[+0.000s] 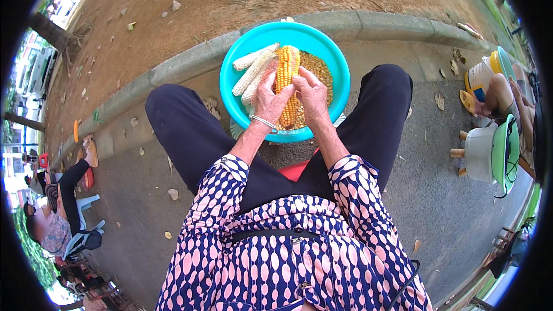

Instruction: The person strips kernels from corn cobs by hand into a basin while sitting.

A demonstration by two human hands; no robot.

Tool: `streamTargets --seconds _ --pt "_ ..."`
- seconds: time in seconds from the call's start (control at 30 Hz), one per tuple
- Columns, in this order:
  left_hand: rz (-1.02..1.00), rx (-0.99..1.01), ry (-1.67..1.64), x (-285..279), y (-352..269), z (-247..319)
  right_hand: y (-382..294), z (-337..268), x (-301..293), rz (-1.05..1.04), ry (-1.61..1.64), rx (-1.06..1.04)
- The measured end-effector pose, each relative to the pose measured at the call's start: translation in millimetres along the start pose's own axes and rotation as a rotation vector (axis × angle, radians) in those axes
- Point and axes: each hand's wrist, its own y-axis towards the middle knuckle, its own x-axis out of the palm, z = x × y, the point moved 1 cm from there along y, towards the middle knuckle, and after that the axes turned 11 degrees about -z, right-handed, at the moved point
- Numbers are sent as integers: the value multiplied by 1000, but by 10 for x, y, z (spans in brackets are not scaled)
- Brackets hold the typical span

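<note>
A yellow corn cob (287, 67) with kernels on it is held upright in the view between both hands, over a turquoise plastic basin (339, 58). My left hand (273, 100) grips its left side, the thumb lying across the kernels. My right hand (312, 94) touches the right side, its thumb and fingertips against the cob. Several bare, whitish corn cobs (255, 71) lie in the left part of the basin. Loose yellow kernels (317, 69) cover the right part and continue beneath the hands. The basin stands between the knees.
Beyond the basin runs a concrete kerb (384, 26), with bare soil behind it. A white bucket (478, 78) and a green basin on a wooden-legged stool (479, 153) stand at right beside a seated person. At left another person (56, 229) sits on a light blue chair.
</note>
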Motion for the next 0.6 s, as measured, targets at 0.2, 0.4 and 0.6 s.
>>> streamTargets --seconds 0.2,0.4,0.6 --pt "-51 -105 -15 30 -85 55 -67 -104 42 -45 85 -10" --pt "-76 -54 35 42 -97 89 -16 -16 12 23 36 -64" --pt "-127 -60 74 98 -135 188 27 36 -169 62 -240 -160"
